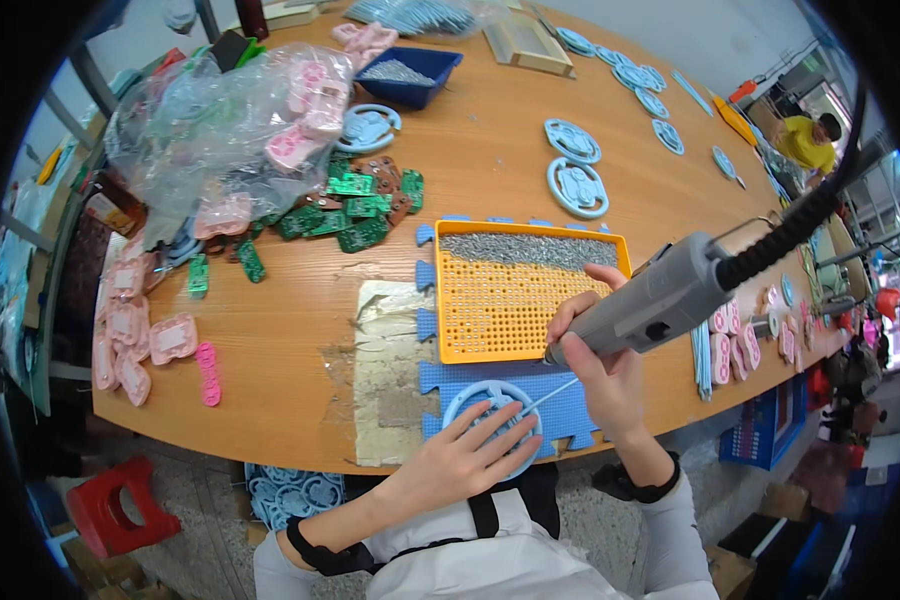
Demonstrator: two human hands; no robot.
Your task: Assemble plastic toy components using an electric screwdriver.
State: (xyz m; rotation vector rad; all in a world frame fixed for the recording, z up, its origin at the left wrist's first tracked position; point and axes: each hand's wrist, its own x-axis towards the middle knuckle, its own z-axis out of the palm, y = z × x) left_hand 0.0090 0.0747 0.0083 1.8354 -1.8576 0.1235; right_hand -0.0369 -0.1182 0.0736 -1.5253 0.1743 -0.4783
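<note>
A light-blue plastic wheel-shaped part [452, 408] lies on a blue foam mat [560, 395] at the table's front edge. My left hand [470, 452] rests on it, fingers spread flat across its spokes. A thin blue stick [552, 394] slants from the wheel toward my right wrist. My right hand [602, 372] is wrapped round a grey electric screwdriver [650, 305] with a black coiled cord. Its tip is by the front right part of a yellow perforated tray [445, 345]. Small metal screws [530, 250] are heaped along that tray's far side.
Green circuit boards [355, 205] and a clear bag of pink parts [230, 120] lie left. A dark-blue bin [410, 80] stands behind. More blue wheels [577, 187] lie beyond the tray; pink parts [722, 350] sit right. A red stool [120, 505] stands lower left. Another person [808, 143] is far right.
</note>
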